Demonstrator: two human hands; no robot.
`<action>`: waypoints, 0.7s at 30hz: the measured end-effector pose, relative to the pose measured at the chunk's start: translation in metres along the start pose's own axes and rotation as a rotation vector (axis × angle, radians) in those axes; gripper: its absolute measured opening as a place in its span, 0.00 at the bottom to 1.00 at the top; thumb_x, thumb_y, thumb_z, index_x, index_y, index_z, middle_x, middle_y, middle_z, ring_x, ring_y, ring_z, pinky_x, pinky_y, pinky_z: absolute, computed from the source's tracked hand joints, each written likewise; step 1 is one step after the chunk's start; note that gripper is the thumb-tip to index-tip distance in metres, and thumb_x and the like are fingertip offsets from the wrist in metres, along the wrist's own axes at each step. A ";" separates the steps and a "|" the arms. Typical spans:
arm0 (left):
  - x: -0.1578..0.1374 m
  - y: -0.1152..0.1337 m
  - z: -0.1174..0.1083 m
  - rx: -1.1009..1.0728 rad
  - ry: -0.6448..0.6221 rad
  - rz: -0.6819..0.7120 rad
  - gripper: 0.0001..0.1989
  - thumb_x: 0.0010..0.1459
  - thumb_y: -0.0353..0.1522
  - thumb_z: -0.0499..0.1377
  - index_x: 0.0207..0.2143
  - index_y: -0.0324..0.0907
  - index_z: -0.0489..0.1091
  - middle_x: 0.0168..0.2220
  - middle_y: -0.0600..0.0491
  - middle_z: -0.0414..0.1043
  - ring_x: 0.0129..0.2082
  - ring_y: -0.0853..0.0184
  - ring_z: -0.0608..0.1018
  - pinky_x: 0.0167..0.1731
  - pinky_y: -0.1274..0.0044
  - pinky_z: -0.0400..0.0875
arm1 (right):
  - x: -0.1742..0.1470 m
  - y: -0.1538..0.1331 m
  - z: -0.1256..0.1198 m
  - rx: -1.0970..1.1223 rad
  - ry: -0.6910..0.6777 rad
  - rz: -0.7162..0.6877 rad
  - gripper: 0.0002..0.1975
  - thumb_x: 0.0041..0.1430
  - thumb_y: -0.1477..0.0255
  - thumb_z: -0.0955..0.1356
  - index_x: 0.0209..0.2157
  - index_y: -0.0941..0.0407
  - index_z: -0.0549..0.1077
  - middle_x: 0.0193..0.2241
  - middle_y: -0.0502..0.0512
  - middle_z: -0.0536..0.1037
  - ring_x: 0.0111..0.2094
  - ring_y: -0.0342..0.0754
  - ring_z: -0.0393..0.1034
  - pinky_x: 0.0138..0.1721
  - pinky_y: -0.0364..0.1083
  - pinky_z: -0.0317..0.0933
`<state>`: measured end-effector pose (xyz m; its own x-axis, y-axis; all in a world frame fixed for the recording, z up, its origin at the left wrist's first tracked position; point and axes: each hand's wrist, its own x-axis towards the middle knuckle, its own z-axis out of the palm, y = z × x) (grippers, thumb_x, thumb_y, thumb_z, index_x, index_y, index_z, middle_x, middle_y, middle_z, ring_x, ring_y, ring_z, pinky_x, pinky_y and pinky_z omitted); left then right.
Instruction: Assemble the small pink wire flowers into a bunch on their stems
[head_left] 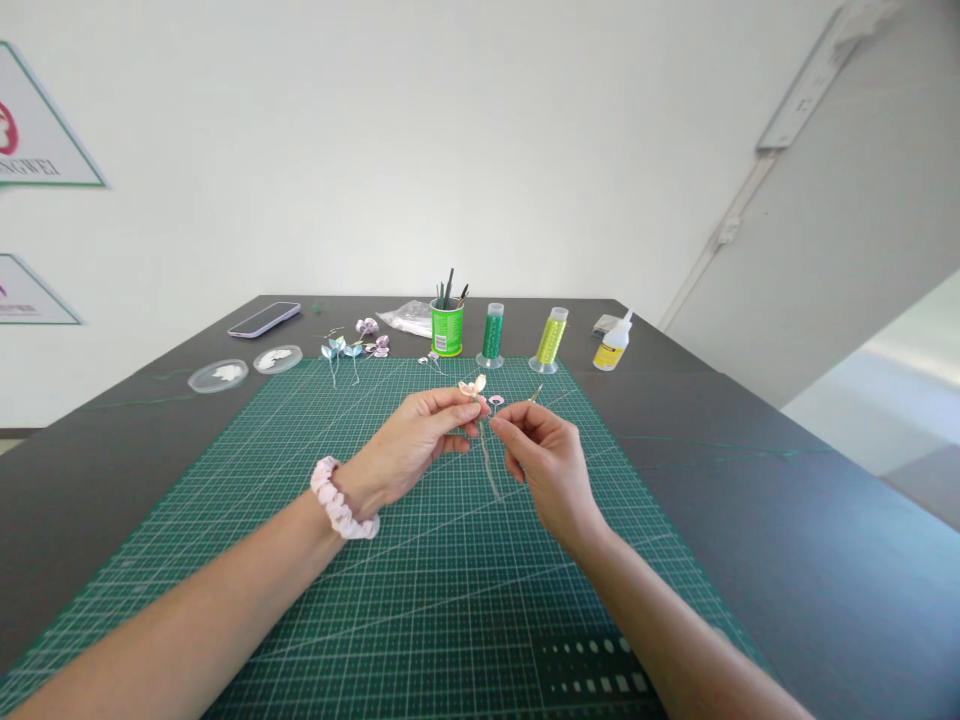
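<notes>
My left hand (pixel 420 435) is closed, thumb and forefinger pinching a small pale artificial flower (pixel 474 386) just under its cream-pink petals. From the pinch a thin bundle of stems (pixel 489 465) hangs down over the green cutting mat (pixel 420 600). Close beside it, my right hand (pixel 544 450) has thumb and forefinger pressed together at the stem's side; whatever they grip is too fine to make out. A small pink petal piece (pixel 496 400) shows between the two hands, and I cannot tell whether it is held. A pale scrunchie (pixel 341 505) circles my left wrist.
Behind the hands stand a green can of tools (pixel 448 328), a dark green thread spool (pixel 493 335), a yellow-green spool (pixel 551 340) and a glue bottle (pixel 613 342). Leftward lie finished flowers (pixel 352 347), two shallow dishes (pixel 217 376) with white contents and a phone (pixel 264 320).
</notes>
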<state>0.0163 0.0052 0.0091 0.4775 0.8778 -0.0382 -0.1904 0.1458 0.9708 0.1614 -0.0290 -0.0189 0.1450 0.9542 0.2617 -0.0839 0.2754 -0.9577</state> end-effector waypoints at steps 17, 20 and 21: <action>0.001 -0.005 0.003 -0.098 0.025 -0.025 0.08 0.47 0.32 0.68 0.26 0.37 0.74 0.22 0.58 0.66 0.23 0.77 0.66 0.24 0.82 0.62 | -0.001 0.002 0.003 0.014 -0.013 0.009 0.12 0.49 0.64 0.71 0.20 0.55 0.69 0.16 0.44 0.63 0.15 0.38 0.49 0.15 0.42 0.41; 0.000 -0.005 0.003 -0.109 0.014 -0.040 0.07 0.46 0.30 0.68 0.27 0.37 0.74 0.22 0.58 0.66 0.23 0.77 0.67 0.25 0.83 0.63 | -0.001 0.001 0.003 0.017 -0.008 0.004 0.12 0.48 0.64 0.72 0.21 0.55 0.70 0.16 0.44 0.64 0.15 0.38 0.49 0.15 0.42 0.41; 0.000 -0.004 0.003 -0.110 0.010 -0.040 0.07 0.46 0.30 0.68 0.27 0.37 0.74 0.22 0.58 0.66 0.23 0.78 0.67 0.25 0.83 0.63 | -0.001 0.001 0.003 0.016 -0.007 0.003 0.12 0.49 0.64 0.72 0.21 0.55 0.70 0.16 0.44 0.64 0.15 0.38 0.50 0.15 0.42 0.42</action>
<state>0.0193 0.0031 0.0057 0.4781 0.8747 -0.0797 -0.2643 0.2299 0.9366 0.1582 -0.0292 -0.0197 0.1378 0.9558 0.2598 -0.0998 0.2744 -0.9564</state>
